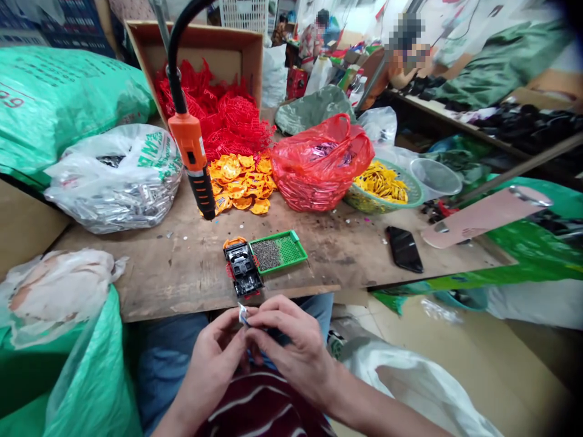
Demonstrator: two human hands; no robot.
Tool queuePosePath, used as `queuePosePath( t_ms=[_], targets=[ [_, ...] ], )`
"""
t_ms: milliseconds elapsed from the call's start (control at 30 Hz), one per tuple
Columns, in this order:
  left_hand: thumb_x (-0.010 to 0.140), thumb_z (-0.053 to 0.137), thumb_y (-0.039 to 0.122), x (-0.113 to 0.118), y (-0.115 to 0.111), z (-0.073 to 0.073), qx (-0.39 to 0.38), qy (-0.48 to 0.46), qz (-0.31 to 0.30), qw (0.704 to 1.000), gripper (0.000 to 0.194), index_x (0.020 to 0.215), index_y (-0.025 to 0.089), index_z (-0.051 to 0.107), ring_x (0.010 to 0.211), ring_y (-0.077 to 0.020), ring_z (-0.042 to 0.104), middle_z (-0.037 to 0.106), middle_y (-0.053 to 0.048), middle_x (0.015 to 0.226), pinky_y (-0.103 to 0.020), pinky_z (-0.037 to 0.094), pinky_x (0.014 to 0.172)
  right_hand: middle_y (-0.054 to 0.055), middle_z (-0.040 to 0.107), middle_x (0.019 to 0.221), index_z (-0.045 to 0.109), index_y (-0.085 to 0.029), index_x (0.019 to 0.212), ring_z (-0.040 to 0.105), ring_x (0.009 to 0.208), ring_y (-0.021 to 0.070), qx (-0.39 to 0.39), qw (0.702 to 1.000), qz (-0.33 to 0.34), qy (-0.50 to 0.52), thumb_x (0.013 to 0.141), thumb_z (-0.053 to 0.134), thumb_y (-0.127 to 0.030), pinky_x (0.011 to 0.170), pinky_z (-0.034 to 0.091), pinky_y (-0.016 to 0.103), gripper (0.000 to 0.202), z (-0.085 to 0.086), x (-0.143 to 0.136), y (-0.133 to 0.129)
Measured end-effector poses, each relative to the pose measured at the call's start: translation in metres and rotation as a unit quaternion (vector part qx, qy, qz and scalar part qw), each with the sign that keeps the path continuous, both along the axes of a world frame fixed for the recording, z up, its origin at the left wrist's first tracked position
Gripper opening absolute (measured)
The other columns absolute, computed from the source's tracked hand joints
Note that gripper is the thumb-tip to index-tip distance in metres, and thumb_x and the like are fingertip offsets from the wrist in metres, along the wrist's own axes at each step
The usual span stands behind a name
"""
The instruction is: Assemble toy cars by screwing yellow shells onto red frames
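Note:
Both hands meet over my lap, just off the table's front edge. My left hand (221, 349) and my right hand (291, 340) pinch a small shiny silvery piece (244, 314) between their fingertips; its lower part is hidden by the fingers. Beyond them on the table lies a black toy car chassis (244, 267) with orange and red edges. Touching its right side is a green perforated tray (298, 247) with many small dark screws. An orange and black electric screwdriver (191, 152) hangs above the table on a black cable.
Orange parts (243, 182) lie before a cardboard box (195, 36) of red pieces. Bags of silvery (122, 194) and pink parts (319, 176) flank them. Right are a basket of yellow parts (382, 182), a phone (404, 249) and a pink bottle (483, 217). Other people sit farther back.

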State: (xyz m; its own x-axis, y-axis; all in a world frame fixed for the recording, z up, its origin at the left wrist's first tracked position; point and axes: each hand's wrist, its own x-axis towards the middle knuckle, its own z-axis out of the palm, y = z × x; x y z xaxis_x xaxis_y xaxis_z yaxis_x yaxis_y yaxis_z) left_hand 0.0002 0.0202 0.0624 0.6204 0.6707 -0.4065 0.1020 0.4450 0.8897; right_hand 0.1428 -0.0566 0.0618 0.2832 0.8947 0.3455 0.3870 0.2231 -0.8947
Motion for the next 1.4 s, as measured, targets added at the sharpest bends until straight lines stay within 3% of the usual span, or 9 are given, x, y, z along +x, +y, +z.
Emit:
queuePosePath(
  t_ms=[200,367,667,1133,1400],
  targets=[
    [0.082,0.07,0.039,0.002,-0.003,-0.002,-0.012,0.007,-0.018,1.0,0.041,0.114,0.014,0.065,0.059,-0.0146,0.063,0.072,-0.004,0.077,-0.023,0.049,0.051,0.006,0.064,0.091,0.071,-0.021,0.101,0.066,0.08,0.0153,-0.009,1.0,-0.004,0.013,0.087,0.066,-0.014,0.072,0.057,0.027,0.017,-0.005,0.003,-0.001],
    [0.082,0.069,0.041,0.003,-0.002,0.0,-0.02,0.002,-0.038,0.999,0.045,0.116,0.012,0.062,0.057,-0.0135,0.06,0.067,-0.001,0.066,-0.022,0.047,0.05,0.005,0.065,0.087,0.072,-0.02,0.097,0.065,0.078,0.0149,-0.003,1.0,-0.015,0.018,0.086,0.067,-0.014,0.068,0.056,0.026,0.013,-0.001,0.005,0.0],
    [0.085,0.067,0.04,0.001,-0.002,-0.004,-0.036,-0.02,-0.055,0.998,0.039,0.112,0.011,0.062,0.051,-0.0104,0.056,0.065,0.0,0.063,-0.021,0.046,0.049,0.004,0.065,0.084,0.072,-0.022,0.089,0.066,0.076,0.0167,-0.065,0.997,-0.016,0.028,0.084,0.066,-0.016,0.068,0.058,0.028,0.01,-0.006,0.003,0.004],
    [0.082,0.069,0.04,0.002,-0.004,-0.013,-0.066,-0.022,-0.064,0.996,0.044,0.113,0.009,0.061,0.052,-0.0126,0.06,0.068,-0.001,0.061,-0.024,0.049,0.051,0.005,0.061,0.087,0.064,-0.019,0.091,0.062,0.077,0.0146,-0.044,0.986,0.035,-0.155,0.088,0.055,-0.013,0.066,0.052,0.025,0.012,0.001,0.015,0.015],
    [0.077,0.073,0.044,0.001,-0.005,-0.008,-0.079,-0.033,-0.054,0.995,0.044,0.106,0.011,0.066,0.053,-0.0132,0.061,0.068,-0.001,0.061,-0.024,0.049,0.052,0.005,0.062,0.086,0.063,-0.02,0.091,0.062,0.075,0.0142,-0.043,0.978,0.064,-0.194,0.087,0.053,-0.011,0.065,0.051,0.024,0.014,0.006,0.016,0.014]
  ],
)
